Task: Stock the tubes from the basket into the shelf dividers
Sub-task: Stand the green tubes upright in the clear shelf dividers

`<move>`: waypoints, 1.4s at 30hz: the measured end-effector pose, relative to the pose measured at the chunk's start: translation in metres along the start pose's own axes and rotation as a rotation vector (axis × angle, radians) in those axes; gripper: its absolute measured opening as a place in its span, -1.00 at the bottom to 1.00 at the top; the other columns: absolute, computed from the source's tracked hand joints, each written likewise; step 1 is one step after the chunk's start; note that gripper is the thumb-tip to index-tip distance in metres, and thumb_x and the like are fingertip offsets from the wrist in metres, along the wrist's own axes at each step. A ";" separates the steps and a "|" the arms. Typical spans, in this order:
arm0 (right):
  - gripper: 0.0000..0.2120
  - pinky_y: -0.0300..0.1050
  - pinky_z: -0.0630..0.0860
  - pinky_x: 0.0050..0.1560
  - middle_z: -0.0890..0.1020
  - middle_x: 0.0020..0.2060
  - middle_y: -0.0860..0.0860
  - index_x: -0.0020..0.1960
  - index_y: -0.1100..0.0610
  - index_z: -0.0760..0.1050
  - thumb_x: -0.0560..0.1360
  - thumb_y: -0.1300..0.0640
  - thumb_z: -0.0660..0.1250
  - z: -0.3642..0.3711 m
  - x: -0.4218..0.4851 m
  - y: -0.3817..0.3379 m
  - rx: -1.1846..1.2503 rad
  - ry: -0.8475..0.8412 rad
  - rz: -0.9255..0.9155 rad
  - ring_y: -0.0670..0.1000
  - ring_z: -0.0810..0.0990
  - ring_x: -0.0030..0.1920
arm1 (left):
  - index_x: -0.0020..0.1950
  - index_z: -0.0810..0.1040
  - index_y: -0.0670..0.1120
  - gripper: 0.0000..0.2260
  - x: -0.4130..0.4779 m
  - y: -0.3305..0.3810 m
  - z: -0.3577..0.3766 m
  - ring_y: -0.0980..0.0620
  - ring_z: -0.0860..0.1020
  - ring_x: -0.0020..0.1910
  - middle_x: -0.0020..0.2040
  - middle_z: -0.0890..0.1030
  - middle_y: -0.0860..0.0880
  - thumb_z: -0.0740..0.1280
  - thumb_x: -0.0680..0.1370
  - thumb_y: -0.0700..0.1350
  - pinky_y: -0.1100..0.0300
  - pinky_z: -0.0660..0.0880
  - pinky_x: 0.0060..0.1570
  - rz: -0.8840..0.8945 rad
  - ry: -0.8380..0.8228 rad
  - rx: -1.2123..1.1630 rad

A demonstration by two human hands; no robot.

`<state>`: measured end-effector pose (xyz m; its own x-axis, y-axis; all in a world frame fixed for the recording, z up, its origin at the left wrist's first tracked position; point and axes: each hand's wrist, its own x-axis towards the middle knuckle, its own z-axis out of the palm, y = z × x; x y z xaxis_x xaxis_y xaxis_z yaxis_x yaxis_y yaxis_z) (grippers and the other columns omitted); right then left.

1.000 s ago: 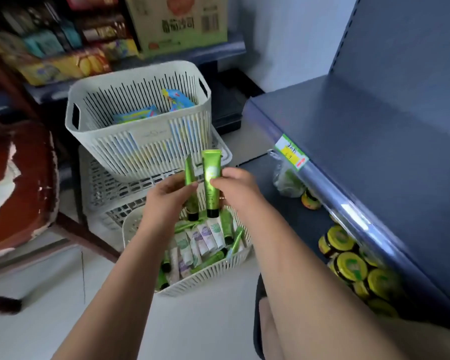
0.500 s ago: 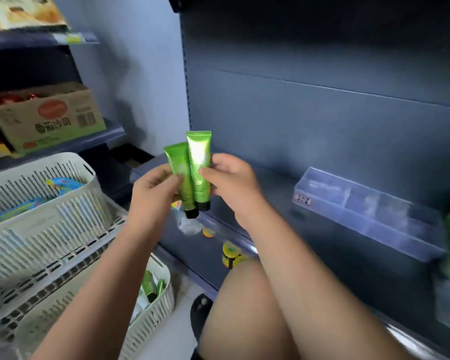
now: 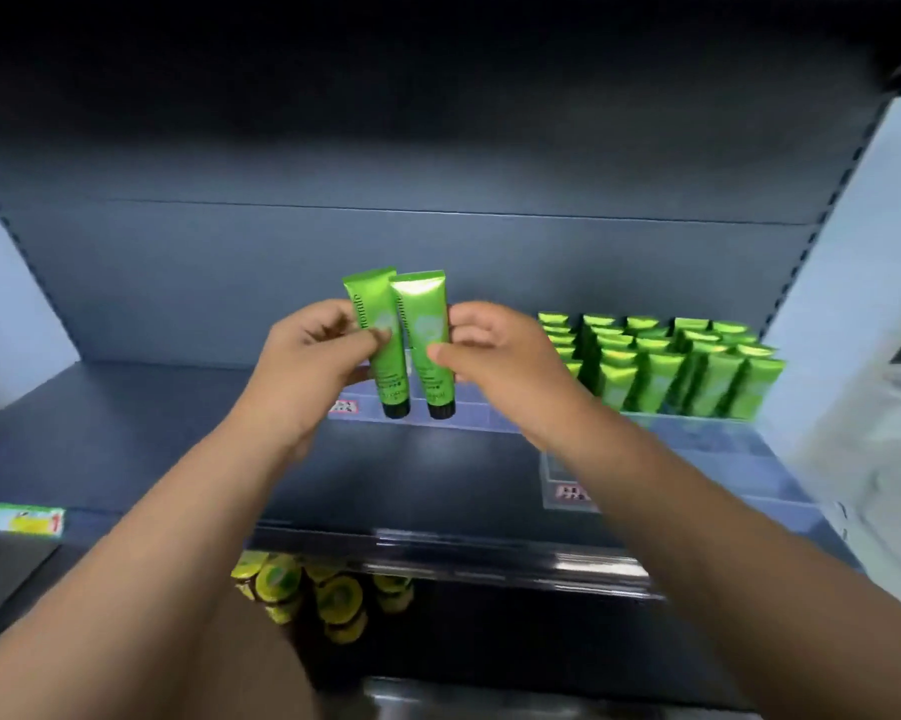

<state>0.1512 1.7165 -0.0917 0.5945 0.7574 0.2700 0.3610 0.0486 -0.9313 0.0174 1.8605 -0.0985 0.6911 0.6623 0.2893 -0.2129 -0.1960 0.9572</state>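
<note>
The left grip [image 3: 308, 356] pinches the left tube [image 3: 373, 298] between thumb and fingers, and the right grip [image 3: 495, 356] pinches the right tube [image 3: 422, 314] along its outer edge. Both tubes are upright, caps down and touching side by side. They hang above the middle of the shelf [image 3: 126, 439], in front of the clear divider [image 3: 479, 415] near its back edge. The glossy skins look slick and each hold is only a fingertip pinch, so one tube could slip as the pair is parted. A dropped tube may roll off the shelf's front edge onto the jars [image 3: 308, 589] below. The divider walls are see-through and hard to judge, so a cap could catch on a wall and tip the tube instead of seating it. The tubes stand on small caps and so look top-heavy. One set down carelessly near the right end could lean into the stocked tubes [image 3: 661, 366] and knock over a row. Lowering both at once risks two tubes in one slot. The basket is out of view.
</note>
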 end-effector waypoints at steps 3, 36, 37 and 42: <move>-0.84 -0.27 0.60 -0.10 0.73 -0.10 -0.01 0.03 0.03 0.64 0.52 0.25 0.44 -0.057 -0.023 0.004 -0.066 0.066 -0.002 -0.16 0.67 -0.13 | 0.14 0.58 -0.26 -0.83 0.009 0.010 0.053 -0.06 0.64 -0.04 -0.03 0.59 -0.22 0.35 0.56 -0.39 -0.13 0.64 0.11 0.020 -0.122 0.027; -0.66 0.12 0.68 -0.05 0.59 -0.22 0.21 0.11 0.38 0.50 0.38 0.34 0.49 -0.314 -0.014 0.088 -0.421 0.030 0.124 0.09 0.64 -0.23 | -0.01 0.65 -0.10 -0.78 0.081 -0.020 0.319 0.04 0.56 -0.10 -0.07 0.63 -0.05 0.59 0.42 -0.24 0.39 0.42 -0.14 0.268 -0.449 0.763; -0.69 0.13 0.68 -0.03 0.60 -0.23 0.22 0.09 0.37 0.51 0.39 0.33 0.49 -0.317 -0.014 0.090 -0.440 0.032 0.114 0.10 0.66 -0.22 | -0.01 0.66 -0.11 -0.79 0.081 -0.022 0.320 0.04 0.57 -0.09 -0.06 0.64 -0.05 0.59 0.42 -0.23 0.42 0.41 -0.15 0.278 -0.453 0.801; -0.73 -0.30 0.45 -0.39 0.64 -0.35 0.14 -0.08 0.30 0.50 0.45 0.16 0.54 -0.331 -0.022 0.100 -0.610 0.020 0.112 -0.13 0.61 -0.42 | -0.04 0.68 -0.10 -0.83 0.078 -0.027 0.323 -0.01 0.60 -0.10 -0.10 0.68 -0.05 0.59 0.42 -0.19 0.28 0.43 -0.16 0.330 -0.456 0.951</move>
<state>0.4117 1.4895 -0.1096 0.6639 0.7236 0.1889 0.6380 -0.4162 -0.6479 0.3000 1.6841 -0.1002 0.9296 0.1847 0.3189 0.0490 -0.9196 0.3899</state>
